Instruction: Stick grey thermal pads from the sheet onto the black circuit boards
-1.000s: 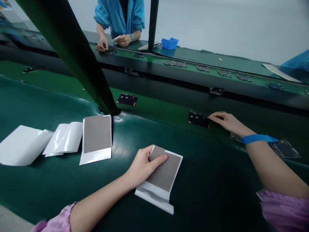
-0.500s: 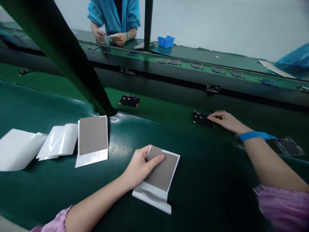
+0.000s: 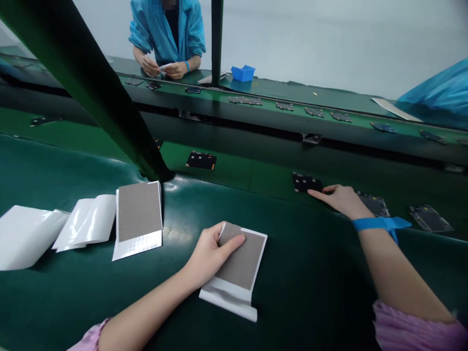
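My left hand [image 3: 211,252] lies on a grey pad sheet with white backing [image 3: 242,267] on the dark green mat, its thumb pressed on the sheet's top corner and fingers curled at its left edge. My right hand [image 3: 339,199], a blue band on its wrist, reaches out to the conveyor belt. Its fingers are stretched flat, fingertips touching a small black circuit board [image 3: 305,183]. Another circuit board [image 3: 373,204] sits just right of that hand.
A second grey pad sheet [image 3: 139,218] and curled white backing papers [image 3: 86,222] lie at left. A dark green slanted post [image 3: 95,87] rises from the mat. More boards [image 3: 201,160] ride the belt. Across it, a person in blue [image 3: 166,36] handles parts near a blue tray [image 3: 243,73].
My right hand has slid a little nearer and lower along the belt, staying at the black board. The left hand has kept still on the sheet. The view has tilted slightly.
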The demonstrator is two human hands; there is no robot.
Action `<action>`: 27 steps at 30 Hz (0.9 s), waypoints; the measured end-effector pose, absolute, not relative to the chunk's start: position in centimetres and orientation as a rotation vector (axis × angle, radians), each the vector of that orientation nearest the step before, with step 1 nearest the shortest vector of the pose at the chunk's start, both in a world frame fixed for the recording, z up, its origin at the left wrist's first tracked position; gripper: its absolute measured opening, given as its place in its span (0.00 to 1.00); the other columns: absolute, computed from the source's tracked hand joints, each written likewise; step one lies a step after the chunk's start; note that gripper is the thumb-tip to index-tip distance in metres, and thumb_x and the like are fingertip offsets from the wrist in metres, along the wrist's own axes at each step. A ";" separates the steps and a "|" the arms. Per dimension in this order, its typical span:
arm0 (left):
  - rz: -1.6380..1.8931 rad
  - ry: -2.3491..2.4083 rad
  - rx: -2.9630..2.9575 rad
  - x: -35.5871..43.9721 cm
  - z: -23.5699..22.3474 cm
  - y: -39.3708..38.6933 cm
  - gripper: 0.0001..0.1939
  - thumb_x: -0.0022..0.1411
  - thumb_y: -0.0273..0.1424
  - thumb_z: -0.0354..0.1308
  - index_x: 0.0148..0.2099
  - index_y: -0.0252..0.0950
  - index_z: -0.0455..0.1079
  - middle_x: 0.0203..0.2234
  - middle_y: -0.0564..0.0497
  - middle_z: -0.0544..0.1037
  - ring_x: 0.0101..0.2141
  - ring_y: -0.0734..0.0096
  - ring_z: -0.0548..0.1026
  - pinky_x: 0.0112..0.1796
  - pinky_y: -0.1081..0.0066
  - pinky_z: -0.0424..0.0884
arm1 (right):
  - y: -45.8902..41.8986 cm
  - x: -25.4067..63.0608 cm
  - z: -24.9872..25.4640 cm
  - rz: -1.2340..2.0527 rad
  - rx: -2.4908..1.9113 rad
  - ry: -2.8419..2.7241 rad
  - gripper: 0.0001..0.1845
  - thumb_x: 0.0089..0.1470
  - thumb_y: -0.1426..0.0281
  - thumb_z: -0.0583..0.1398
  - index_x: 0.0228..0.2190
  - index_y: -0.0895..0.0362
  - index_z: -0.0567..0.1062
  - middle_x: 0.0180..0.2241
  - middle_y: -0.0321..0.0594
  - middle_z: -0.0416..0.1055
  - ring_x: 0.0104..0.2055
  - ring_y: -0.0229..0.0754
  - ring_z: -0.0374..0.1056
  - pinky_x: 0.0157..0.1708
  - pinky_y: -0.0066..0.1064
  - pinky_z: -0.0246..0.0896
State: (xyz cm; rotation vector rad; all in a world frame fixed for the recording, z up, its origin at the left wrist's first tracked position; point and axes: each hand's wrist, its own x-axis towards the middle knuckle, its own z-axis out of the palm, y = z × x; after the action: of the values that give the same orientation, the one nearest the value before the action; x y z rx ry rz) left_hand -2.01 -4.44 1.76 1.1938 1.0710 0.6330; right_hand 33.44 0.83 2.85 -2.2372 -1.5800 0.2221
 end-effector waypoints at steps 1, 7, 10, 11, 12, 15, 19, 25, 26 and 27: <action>0.631 1.073 1.195 -2.0 1.8 -4.4 0.16 0.57 0.44 0.60 0.30 0.34 0.66 0.24 0.53 0.72 0.27 0.72 0.71 0.25 0.75 0.64 | 0.8 33.2 3.1 0.312 -2.297 -1.499 0.24 0.38 0.49 0.66 0.21 0.53 0.63 0.24 0.52 0.66 0.29 0.57 0.68 0.25 0.44 0.61; 0.655 1.052 1.191 -2.1 1.6 -4.5 0.16 0.58 0.43 0.59 0.31 0.35 0.66 0.25 0.53 0.72 0.27 0.72 0.71 0.27 0.75 0.64 | -0.5 30.0 7.1 0.431 -2.206 -1.094 0.15 0.46 0.67 0.62 0.31 0.52 0.59 0.34 0.50 0.69 0.35 0.49 0.69 0.37 0.40 0.65; 0.693 1.040 1.190 -2.1 1.6 -4.5 0.15 0.58 0.43 0.59 0.31 0.35 0.66 0.25 0.53 0.72 0.28 0.72 0.71 0.27 0.75 0.64 | -1.1 28.8 7.5 0.109 -2.289 -1.372 0.08 0.48 0.70 0.59 0.29 0.52 0.61 0.31 0.47 0.68 0.35 0.49 0.68 0.40 0.43 0.62; 0.707 1.032 1.185 -2.1 1.5 -4.5 0.15 0.58 0.42 0.60 0.31 0.35 0.66 0.25 0.53 0.72 0.28 0.72 0.71 0.27 0.75 0.64 | -1.1 28.3 7.2 0.101 -2.301 -1.458 0.07 0.48 0.68 0.59 0.28 0.53 0.63 0.31 0.48 0.68 0.34 0.49 0.68 0.39 0.43 0.62; 0.717 1.024 1.178 -2.1 1.5 -4.5 0.15 0.58 0.42 0.60 0.31 0.35 0.67 0.26 0.53 0.72 0.28 0.72 0.71 0.27 0.75 0.64 | -1.2 27.6 6.9 0.154 -2.283 -1.536 0.07 0.48 0.66 0.60 0.27 0.54 0.65 0.32 0.49 0.68 0.33 0.50 0.68 0.38 0.43 0.63; 0.745 1.012 1.154 -2.1 1.3 -4.5 0.14 0.57 0.41 0.60 0.31 0.34 0.67 0.26 0.53 0.72 0.28 0.72 0.70 0.28 0.75 0.63 | -1.8 24.0 5.9 0.412 -1.998 -1.737 0.15 0.49 0.55 0.59 0.27 0.55 0.71 0.36 0.48 0.68 0.33 0.48 0.68 0.33 0.40 0.66; 0.787 1.012 1.177 -2.1 1.1 -4.4 0.15 0.57 0.42 0.60 0.31 0.34 0.67 0.25 0.53 0.71 0.28 0.72 0.69 0.28 0.75 0.62 | -3.3 17.5 5.8 0.635 -1.569 -1.954 0.17 0.55 0.53 0.56 0.28 0.53 0.74 0.36 0.44 0.69 0.35 0.44 0.68 0.30 0.35 0.66; 0.835 1.012 1.197 -2.3 1.2 -4.3 0.17 0.57 0.42 0.59 0.27 0.34 0.64 0.22 0.54 0.66 0.26 0.74 0.65 0.25 0.76 0.59 | -3.2 14.1 5.6 0.518 -1.496 -2.040 0.16 0.55 0.55 0.58 0.25 0.52 0.76 0.40 0.44 0.65 0.42 0.47 0.67 0.36 0.37 0.67; 0.845 1.015 1.195 -2.3 1.2 -4.2 0.17 0.57 0.42 0.60 0.27 0.34 0.64 0.22 0.54 0.67 0.26 0.74 0.65 0.25 0.76 0.59 | -3.0 14.1 5.5 0.493 -1.493 -2.048 0.16 0.55 0.55 0.58 0.25 0.52 0.76 0.40 0.44 0.65 0.42 0.48 0.67 0.36 0.37 0.67; 0.856 1.016 1.192 -2.4 1.3 -4.1 0.16 0.57 0.42 0.60 0.28 0.34 0.65 0.23 0.54 0.67 0.26 0.74 0.65 0.26 0.75 0.59 | -2.7 14.1 5.6 0.472 -1.492 -2.058 0.16 0.55 0.56 0.58 0.24 0.52 0.76 0.40 0.44 0.65 0.42 0.48 0.67 0.36 0.37 0.66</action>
State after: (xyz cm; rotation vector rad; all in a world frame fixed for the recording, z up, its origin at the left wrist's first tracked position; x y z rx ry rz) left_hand -2.42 -4.10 1.27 1.1923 1.0165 0.8556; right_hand 14.07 -2.70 5.56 -1.4916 -2.0582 0.4718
